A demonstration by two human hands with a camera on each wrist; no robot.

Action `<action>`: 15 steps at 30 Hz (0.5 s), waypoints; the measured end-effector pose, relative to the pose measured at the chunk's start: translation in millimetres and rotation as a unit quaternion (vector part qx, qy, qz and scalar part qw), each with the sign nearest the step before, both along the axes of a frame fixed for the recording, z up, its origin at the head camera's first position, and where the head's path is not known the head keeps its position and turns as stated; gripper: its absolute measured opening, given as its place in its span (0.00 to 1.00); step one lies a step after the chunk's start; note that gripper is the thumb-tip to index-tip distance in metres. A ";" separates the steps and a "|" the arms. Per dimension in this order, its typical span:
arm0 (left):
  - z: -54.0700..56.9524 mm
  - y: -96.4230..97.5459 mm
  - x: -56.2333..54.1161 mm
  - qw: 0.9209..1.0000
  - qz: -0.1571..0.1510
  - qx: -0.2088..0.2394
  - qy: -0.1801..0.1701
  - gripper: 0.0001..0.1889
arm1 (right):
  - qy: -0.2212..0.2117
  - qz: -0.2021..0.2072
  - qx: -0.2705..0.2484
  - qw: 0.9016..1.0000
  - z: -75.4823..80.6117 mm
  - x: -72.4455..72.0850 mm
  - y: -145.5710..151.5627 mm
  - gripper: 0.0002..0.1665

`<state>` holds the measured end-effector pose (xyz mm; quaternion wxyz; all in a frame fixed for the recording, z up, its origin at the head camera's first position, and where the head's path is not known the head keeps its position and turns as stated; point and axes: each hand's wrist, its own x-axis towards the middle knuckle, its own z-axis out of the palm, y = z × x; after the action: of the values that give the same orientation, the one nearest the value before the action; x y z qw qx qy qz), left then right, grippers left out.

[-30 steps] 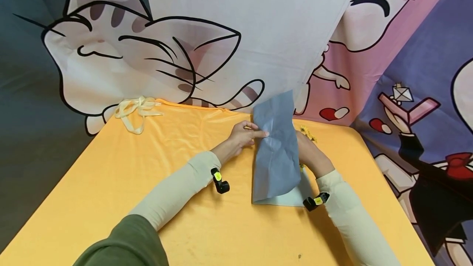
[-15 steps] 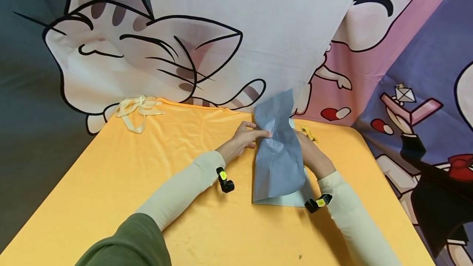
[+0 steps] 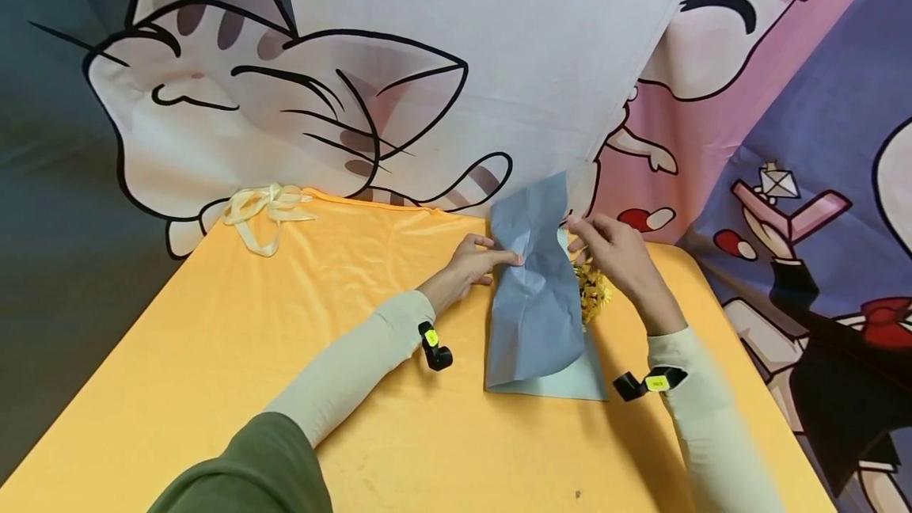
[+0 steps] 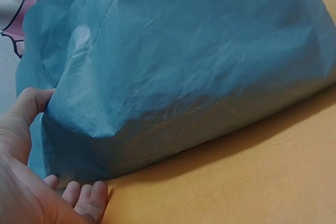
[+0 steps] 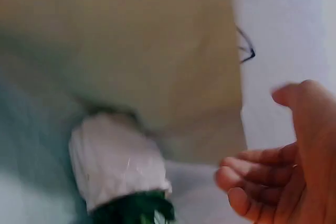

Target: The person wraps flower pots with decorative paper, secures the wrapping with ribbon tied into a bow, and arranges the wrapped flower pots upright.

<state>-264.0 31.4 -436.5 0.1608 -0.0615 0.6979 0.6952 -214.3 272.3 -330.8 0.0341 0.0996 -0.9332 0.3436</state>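
A sheet of blue-grey wrapping paper (image 3: pixel 537 323), folded over with a pale inner side, stands on the yellow-covered table. My left hand (image 3: pixel 466 266) holds its left side, the thumb on the fold and the fingers at the lower edge, as the left wrist view shows. Yellow flowers (image 3: pixel 594 293) show at the paper's right, partly hidden behind it. In the right wrist view a white-wrapped bundle (image 5: pixel 118 158) with dark green (image 5: pixel 128 208) below lies inside the paper. My right hand (image 3: pixel 627 256), fingers loosely bent, hovers by the paper's upper right edge, holding nothing.
A cream ribbon bow (image 3: pixel 267 208) lies at the table's back left corner. Yellow cloth (image 3: pixel 370 434) covers the table. Cartoon-printed curtains (image 3: pixel 513 38) hang right behind and to the right.
My right hand has come out from behind the paper and moved up and right, exposing more of the yellow flowers. My left hand stays on the paper, nearly unmoved.
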 end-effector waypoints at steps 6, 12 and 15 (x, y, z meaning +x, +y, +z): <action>0.1 -1.7 0.5 1.000 0.002 -0.004 -0.005 0.45 | -0.023 0.024 0.038 0.999 -0.4 6.1 -2.9 0.22; 1.7 -1.4 1.1 1.000 -0.006 0.000 -0.001 0.47 | -0.053 -0.005 0.081 0.995 -21.6 12.0 10.7 0.21; 2.5 -0.6 1.6 1.000 -0.007 -0.002 0.002 0.46 | -0.082 -0.009 0.096 0.992 -30.6 13.6 14.0 0.26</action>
<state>-262.4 30.7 -434.0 0.1642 -0.0556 0.6998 0.6930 -200.7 286.4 -361.4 -0.0495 0.0659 -0.9623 0.2593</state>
